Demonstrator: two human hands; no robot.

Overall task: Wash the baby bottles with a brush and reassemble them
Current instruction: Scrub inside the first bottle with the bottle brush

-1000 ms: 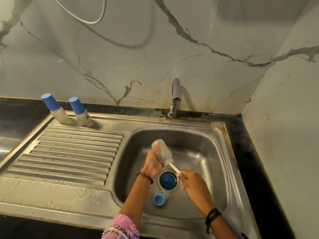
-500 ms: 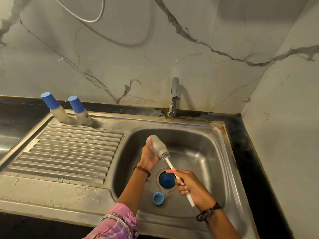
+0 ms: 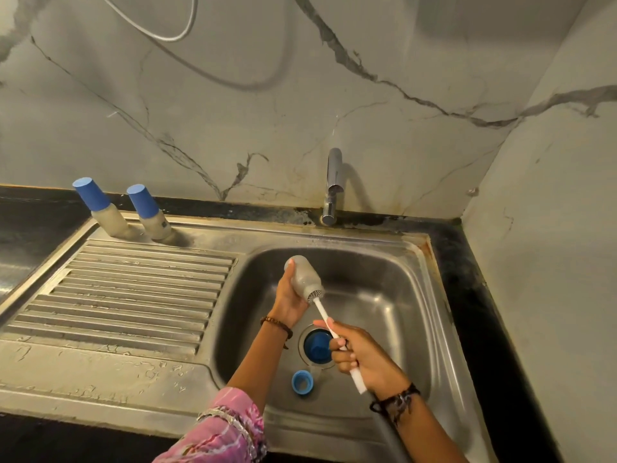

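Bottle body — the cloudy plastic one (image 3: pixel 302 275) gripped in your left hand (image 3: pixel 289 300) over the steel sink (image 3: pixel 394 295) — now shows bristles at its mouth: your right hand (image 3: pixel 362 357), clutching the white brush handle (image 3: pixel 329 324), has drawn it outward — interior scrubbing continues.

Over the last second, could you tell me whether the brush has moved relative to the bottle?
Yes. The brush has slid out of the bottle, toward the drain; only its bristles sit at the mouth.
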